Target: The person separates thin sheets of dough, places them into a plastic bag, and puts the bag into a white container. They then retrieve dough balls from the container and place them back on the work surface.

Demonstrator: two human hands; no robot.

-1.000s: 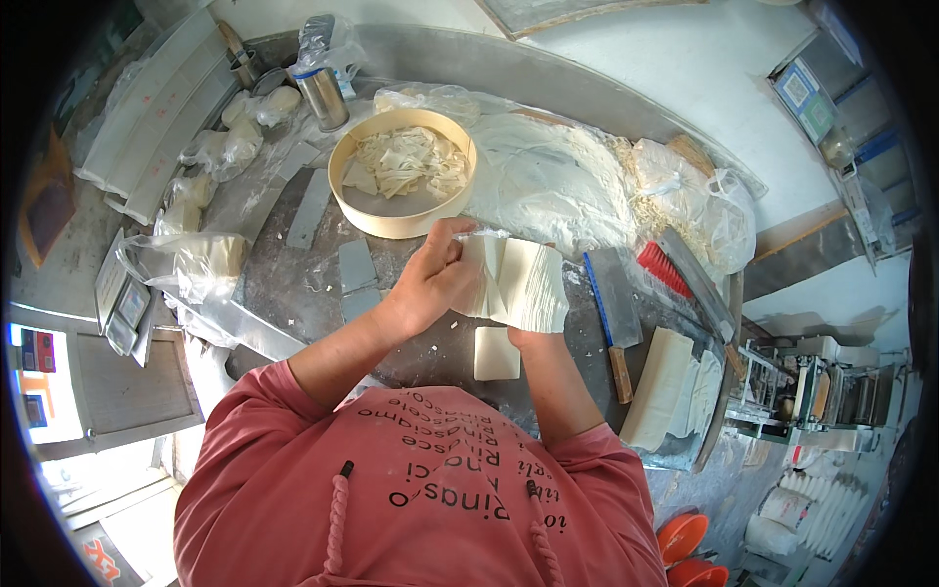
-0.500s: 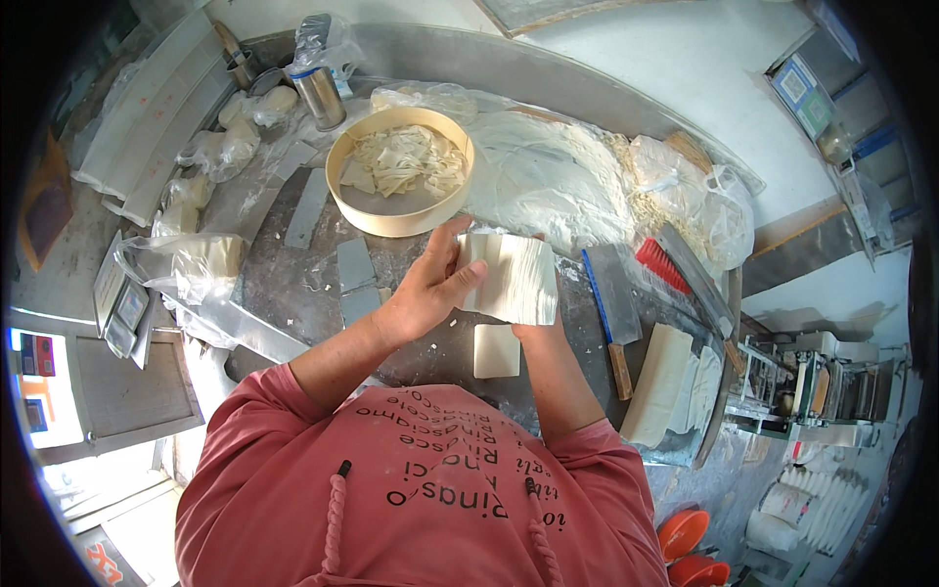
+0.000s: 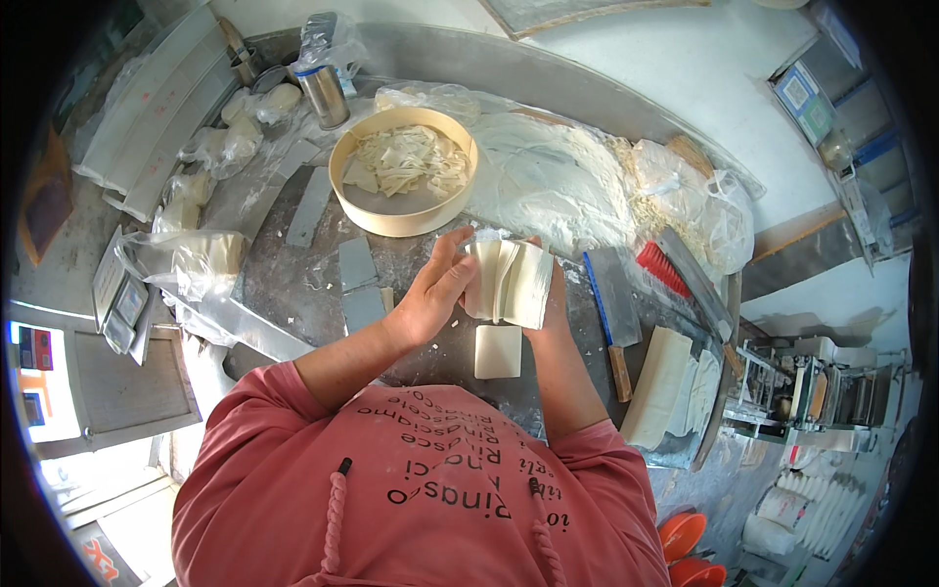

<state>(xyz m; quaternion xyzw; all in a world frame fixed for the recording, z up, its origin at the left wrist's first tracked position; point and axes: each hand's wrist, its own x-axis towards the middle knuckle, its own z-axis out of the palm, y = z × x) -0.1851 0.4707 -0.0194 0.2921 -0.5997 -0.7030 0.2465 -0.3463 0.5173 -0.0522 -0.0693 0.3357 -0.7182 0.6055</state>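
Observation:
Between both hands, above the dark floury worktop, is a thick stack of thin square dough sheets (image 3: 523, 284). My left hand (image 3: 435, 291) grips its left side, thumb on the face of the sheets and fingers behind. The stack is fanned, with gaps between bunches of sheets in its left half. My right hand (image 3: 556, 305) supports it from the right and behind; most of those fingers are hidden by the sheets. Just below the held stack, a smaller pale square stack (image 3: 498, 351) lies on the worktop.
A round wooden sieve (image 3: 401, 223) with dough scraps stands beyond my hands, beside spread flour (image 3: 548, 176). To the right lie a broad-bladed knife (image 3: 613, 303), a red brush (image 3: 662, 269), a long blade (image 3: 696, 284) and a long pale dough block (image 3: 657, 386). Bagged dough (image 3: 210, 264) sits left.
The stack has turned and its sheets have spread apart on the left side, opening gaps. My left hand has shifted slightly along with it.

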